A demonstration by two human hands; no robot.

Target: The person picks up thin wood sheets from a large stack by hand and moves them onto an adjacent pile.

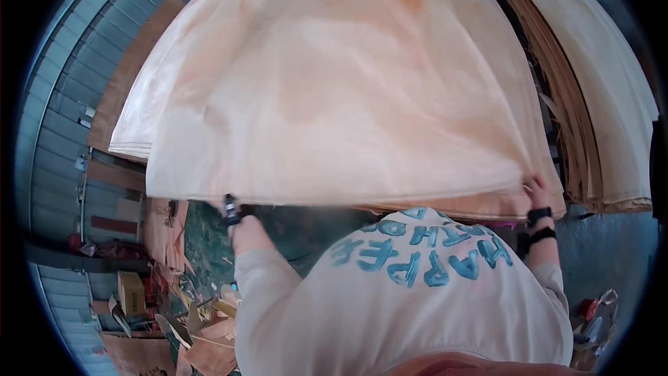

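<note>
A broad, pale wood veneer sheet (334, 130) spreads out before me, slightly rippled and blurred along its near edge. At the left of that edge is my left hand (223, 204), gripping it; the sheet hides most of the fingers. My right hand (534, 188) pinches the sheet near its right corner, fingers bent over the edge. Beneath lies a stack of veneer sheets (469, 204), its brownish near side showing at the right. More pale sheets (130, 130) stick out past the left side. I wear dark bands on both wrists.
Across a narrow gap at the right stands another veneer stack (610, 115) with ragged edges. Veneer scraps (214, 342) and a cardboard box (131, 292) litter the floor at lower left. A corrugated wall (57, 167) runs along the left. Mixed items (595, 324) lie at lower right.
</note>
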